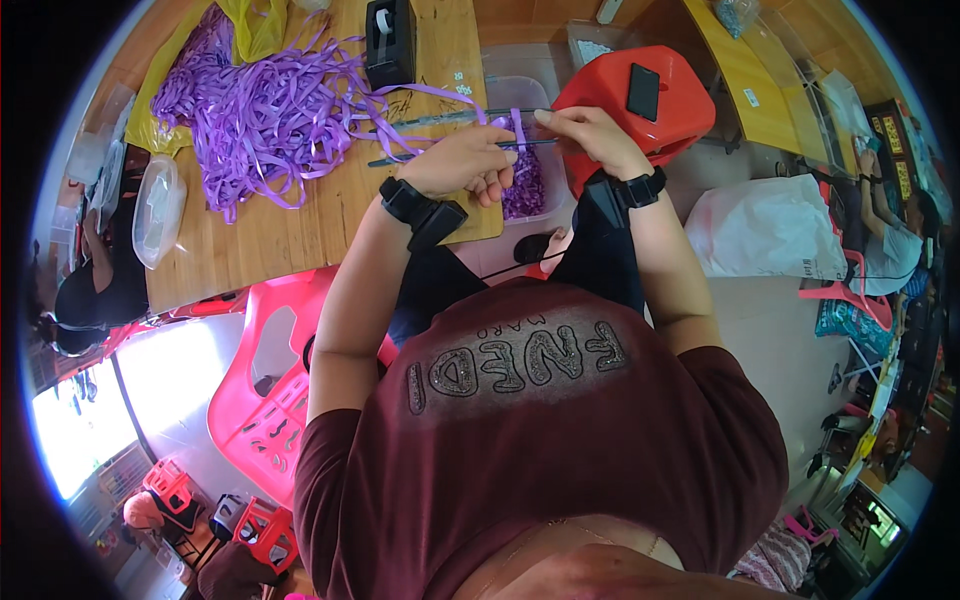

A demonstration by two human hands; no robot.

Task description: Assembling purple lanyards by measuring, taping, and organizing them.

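Two thin dark rods [440, 117] reach out past the right end of the wooden table, one beyond the other. A short length of purple ribbon [517, 128] spans them near their tips. My left hand [460, 165] is curled beside the nearer rod, its fingertips closed at the ribbon. At the tip of the farther rod, my right hand [592, 138] has its fingertips pressed together; whether ribbon lies in them too is hidden. From the tangled heap of purple ribbon [265, 115], a loose strand runs toward my hands. Below them stands a clear plastic bin [548, 180] holding purple pieces.
A black tape dispenser [390, 45] stands on the wooden table [340, 240]. A phone [644, 92] rests on a red stool [690, 115] to the right. Nearby are a white sack [765, 225] and a pink chair [250, 425]. Other people sit at both sides.
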